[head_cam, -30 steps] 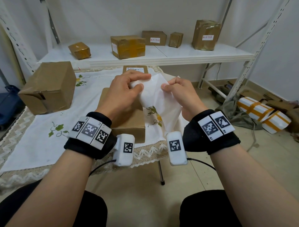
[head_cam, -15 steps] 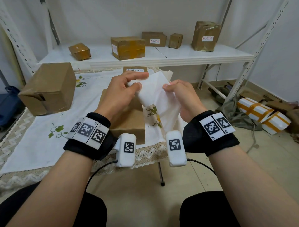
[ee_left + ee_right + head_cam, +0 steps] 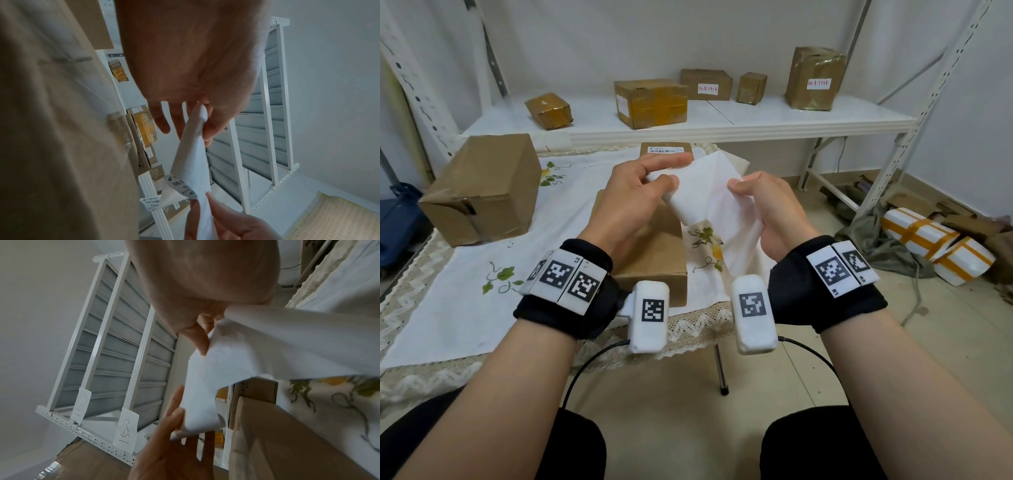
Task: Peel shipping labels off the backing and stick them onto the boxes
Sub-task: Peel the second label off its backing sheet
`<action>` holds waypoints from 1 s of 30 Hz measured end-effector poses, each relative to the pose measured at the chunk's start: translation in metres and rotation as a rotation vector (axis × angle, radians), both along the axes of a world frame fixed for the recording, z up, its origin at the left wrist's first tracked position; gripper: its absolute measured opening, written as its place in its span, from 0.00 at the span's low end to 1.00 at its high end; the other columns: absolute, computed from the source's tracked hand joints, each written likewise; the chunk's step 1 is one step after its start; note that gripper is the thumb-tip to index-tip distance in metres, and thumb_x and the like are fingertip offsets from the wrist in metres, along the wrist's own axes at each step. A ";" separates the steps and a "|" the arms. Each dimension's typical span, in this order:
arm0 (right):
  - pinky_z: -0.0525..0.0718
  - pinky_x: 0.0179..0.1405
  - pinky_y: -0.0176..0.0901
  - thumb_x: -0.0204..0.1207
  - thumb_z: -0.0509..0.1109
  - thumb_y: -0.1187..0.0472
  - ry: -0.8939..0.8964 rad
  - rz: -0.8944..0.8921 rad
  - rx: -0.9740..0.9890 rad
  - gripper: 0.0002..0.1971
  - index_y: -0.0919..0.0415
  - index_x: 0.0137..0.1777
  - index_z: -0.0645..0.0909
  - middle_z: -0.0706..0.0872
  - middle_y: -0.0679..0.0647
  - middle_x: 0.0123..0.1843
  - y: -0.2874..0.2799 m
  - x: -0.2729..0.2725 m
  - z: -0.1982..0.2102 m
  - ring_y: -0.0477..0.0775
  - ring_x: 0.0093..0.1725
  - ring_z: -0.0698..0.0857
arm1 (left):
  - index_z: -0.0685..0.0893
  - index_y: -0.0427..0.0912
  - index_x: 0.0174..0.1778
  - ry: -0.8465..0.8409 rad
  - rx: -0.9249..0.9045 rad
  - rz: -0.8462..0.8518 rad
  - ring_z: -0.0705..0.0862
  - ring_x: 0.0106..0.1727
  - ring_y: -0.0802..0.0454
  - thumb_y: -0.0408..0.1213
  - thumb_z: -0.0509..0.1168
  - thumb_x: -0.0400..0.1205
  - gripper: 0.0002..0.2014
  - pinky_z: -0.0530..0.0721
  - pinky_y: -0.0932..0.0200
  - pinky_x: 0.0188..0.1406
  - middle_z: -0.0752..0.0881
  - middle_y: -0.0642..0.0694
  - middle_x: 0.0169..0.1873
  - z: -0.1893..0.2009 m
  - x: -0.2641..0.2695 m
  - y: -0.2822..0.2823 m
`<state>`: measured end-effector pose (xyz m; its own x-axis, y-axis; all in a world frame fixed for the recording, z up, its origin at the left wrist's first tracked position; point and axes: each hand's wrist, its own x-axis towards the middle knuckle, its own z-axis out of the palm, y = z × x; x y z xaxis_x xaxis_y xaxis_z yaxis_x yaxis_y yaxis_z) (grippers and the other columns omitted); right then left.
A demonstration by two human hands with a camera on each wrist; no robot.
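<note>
Both hands hold a white label sheet (image 3: 709, 205) up over a brown box (image 3: 654, 253) on the table. My left hand (image 3: 664, 178) pinches the sheet's upper left part between thumb and fingers, as the left wrist view shows (image 3: 200, 116). My right hand (image 3: 736, 185) pinches its right edge with the thumb on top, and the rest of the sheet (image 3: 267, 340) trails down past the palm. In the left wrist view a printed label corner (image 3: 180, 185) curls away from the sheet. Which layer each hand grips I cannot tell.
A large cardboard box (image 3: 482, 185) stands at the table's left, and a small labelled box (image 3: 666, 150) behind my hands. Several boxes (image 3: 650, 102) sit on the white shelf (image 3: 756, 120) beyond. Wrapped white parcels (image 3: 935, 250) lie on the floor at right.
My thumbs have drawn slightly apart and the sheet's top has opened out a little. Both hands keep their pinch and stay over the same box.
</note>
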<state>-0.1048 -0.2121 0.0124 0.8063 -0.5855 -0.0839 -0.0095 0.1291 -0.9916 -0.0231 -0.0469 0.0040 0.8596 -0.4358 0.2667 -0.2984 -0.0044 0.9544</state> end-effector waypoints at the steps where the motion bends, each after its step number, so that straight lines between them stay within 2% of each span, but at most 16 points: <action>1: 0.81 0.27 0.31 0.83 0.71 0.68 -0.003 -0.001 0.007 0.05 0.61 0.52 0.77 0.85 0.53 0.40 0.000 0.000 0.000 0.50 0.37 0.84 | 0.93 0.56 0.61 0.002 0.001 -0.001 0.82 0.71 0.54 0.32 0.64 0.85 0.17 0.80 0.46 0.76 0.87 0.59 0.67 0.000 0.000 0.000; 5: 0.83 0.35 0.37 0.84 0.71 0.67 -0.001 -0.010 0.009 0.04 0.61 0.52 0.78 0.85 0.55 0.42 -0.002 0.001 0.000 0.53 0.41 0.84 | 0.93 0.58 0.60 0.020 -0.003 0.001 0.83 0.70 0.53 0.32 0.64 0.85 0.18 0.80 0.45 0.76 0.87 0.60 0.66 0.000 0.000 0.000; 8: 0.80 0.26 0.31 0.85 0.71 0.66 0.008 0.001 -0.019 0.04 0.61 0.51 0.77 0.85 0.53 0.39 -0.002 0.002 -0.002 0.49 0.35 0.83 | 0.93 0.56 0.61 0.030 -0.010 0.002 0.84 0.69 0.54 0.31 0.64 0.86 0.18 0.82 0.48 0.74 0.87 0.61 0.65 0.002 -0.001 0.001; 10: 0.82 0.25 0.32 0.84 0.73 0.66 -0.018 0.059 -0.013 0.06 0.60 0.50 0.78 0.87 0.52 0.38 -0.001 0.001 -0.002 0.48 0.32 0.85 | 0.91 0.55 0.64 0.025 -0.023 -0.005 0.85 0.67 0.52 0.28 0.63 0.86 0.19 0.86 0.55 0.68 0.87 0.58 0.64 0.004 0.000 0.003; 12: 0.87 0.30 0.38 0.79 0.77 0.69 -0.050 0.150 0.012 0.11 0.61 0.55 0.79 0.90 0.54 0.39 0.002 0.000 0.000 0.50 0.33 0.89 | 0.88 0.56 0.67 0.004 -0.010 0.001 0.84 0.65 0.51 0.28 0.64 0.86 0.21 0.88 0.64 0.57 0.85 0.54 0.64 0.008 0.001 0.007; 14: 0.91 0.37 0.45 0.74 0.81 0.70 -0.053 0.232 0.004 0.17 0.61 0.58 0.80 0.93 0.56 0.43 0.003 -0.002 0.002 0.53 0.37 0.92 | 0.86 0.56 0.70 -0.007 0.007 0.016 0.85 0.62 0.53 0.29 0.66 0.86 0.20 0.88 0.68 0.50 0.85 0.50 0.64 0.012 0.002 0.013; 18: 0.94 0.46 0.54 0.69 0.84 0.72 0.021 0.337 -0.081 0.23 0.60 0.61 0.81 0.93 0.61 0.54 0.007 -0.005 0.006 0.60 0.46 0.94 | 0.82 0.52 0.72 0.048 -0.010 0.026 0.90 0.50 0.57 0.32 0.71 0.84 0.20 0.88 0.66 0.48 0.92 0.47 0.52 0.017 0.003 0.020; 20: 0.94 0.49 0.56 0.68 0.85 0.72 0.055 0.351 -0.136 0.25 0.59 0.62 0.80 0.93 0.62 0.57 0.009 -0.006 0.006 0.62 0.50 0.94 | 0.81 0.49 0.72 0.075 -0.014 0.037 0.91 0.50 0.57 0.33 0.73 0.83 0.21 0.88 0.67 0.46 0.92 0.46 0.51 0.019 0.002 0.021; 24: 0.93 0.51 0.57 0.67 0.86 0.69 0.095 0.306 -0.293 0.27 0.57 0.63 0.79 0.92 0.58 0.55 0.011 -0.005 0.004 0.62 0.51 0.93 | 0.80 0.49 0.71 0.092 -0.001 0.057 0.90 0.56 0.52 0.34 0.75 0.82 0.22 0.89 0.62 0.55 0.92 0.46 0.54 0.019 0.002 0.020; 28: 0.89 0.58 0.59 0.67 0.87 0.64 0.153 0.215 -0.573 0.28 0.53 0.62 0.76 0.86 0.53 0.60 0.011 -0.003 0.005 0.58 0.57 0.87 | 0.80 0.48 0.72 0.070 0.030 0.050 0.91 0.55 0.55 0.34 0.75 0.82 0.23 0.88 0.60 0.59 0.93 0.47 0.53 0.017 0.001 0.018; 30: 0.86 0.60 0.57 0.68 0.87 0.63 0.173 0.185 -0.687 0.29 0.54 0.63 0.75 0.83 0.52 0.61 0.010 -0.002 0.005 0.58 0.60 0.84 | 0.79 0.49 0.72 0.055 0.056 0.052 0.90 0.58 0.55 0.34 0.74 0.82 0.22 0.87 0.62 0.59 0.92 0.48 0.57 0.015 0.000 0.016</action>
